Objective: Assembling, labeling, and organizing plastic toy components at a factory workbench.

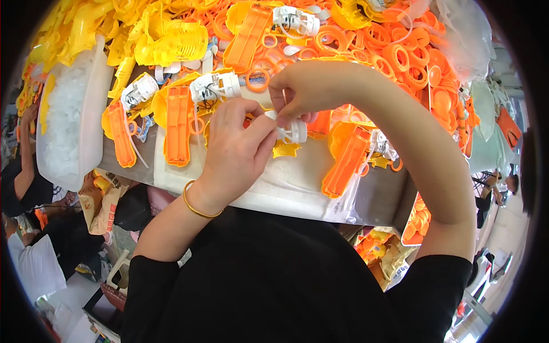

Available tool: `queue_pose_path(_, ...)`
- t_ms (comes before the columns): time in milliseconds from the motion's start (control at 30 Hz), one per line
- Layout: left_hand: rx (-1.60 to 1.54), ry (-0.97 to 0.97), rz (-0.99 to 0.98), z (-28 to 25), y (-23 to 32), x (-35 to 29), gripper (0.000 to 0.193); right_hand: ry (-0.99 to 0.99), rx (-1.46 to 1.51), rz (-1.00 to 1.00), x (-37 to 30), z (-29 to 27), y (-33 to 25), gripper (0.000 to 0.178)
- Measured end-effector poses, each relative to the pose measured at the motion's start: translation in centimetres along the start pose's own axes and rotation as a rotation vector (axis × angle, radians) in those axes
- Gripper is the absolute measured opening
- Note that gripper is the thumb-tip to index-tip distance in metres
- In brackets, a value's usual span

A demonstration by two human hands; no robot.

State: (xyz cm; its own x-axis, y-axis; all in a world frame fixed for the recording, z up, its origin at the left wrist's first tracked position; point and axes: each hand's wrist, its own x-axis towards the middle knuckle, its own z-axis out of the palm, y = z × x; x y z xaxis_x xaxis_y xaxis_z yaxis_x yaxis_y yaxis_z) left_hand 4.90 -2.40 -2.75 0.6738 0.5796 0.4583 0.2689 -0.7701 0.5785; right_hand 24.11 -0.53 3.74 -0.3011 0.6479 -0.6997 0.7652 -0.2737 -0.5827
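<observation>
My left hand, with a yellow bangle at the wrist, pinches a small white plastic mechanism from its left side. My right hand bends over from above, its thumb and fingertips closed at the top of the same mechanism. A thin pale strand shows between the right thumb and finger; what it is I cannot make out. Partly behind the hands lies a yellow and orange toy half-shell. To the left sit two similar orange-and-yellow assemblies with white mechanisms, and another assembly is to the right.
Yellow shells and orange rings are heaped along the far side. A white tub of translucent pieces stands at the left. A white sheet covers the near table edge. Other people are at the far left.
</observation>
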Motion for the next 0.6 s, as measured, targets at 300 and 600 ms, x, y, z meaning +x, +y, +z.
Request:
queue_pose_path(300, 0.302, -0.288, 0.115, -2.6, 2.8, -2.5, 0.025, 0.064, -0.080, -0.002, -0.6, 1.2, 0.0, 0.024)
queue_pose_path(600, 0.004, -0.173, 0.207, -2.2, -0.8, 1.9, 0.025, 0.536, 0.108, -0.025, -5.0, 5.2, 0.8, 0.021)
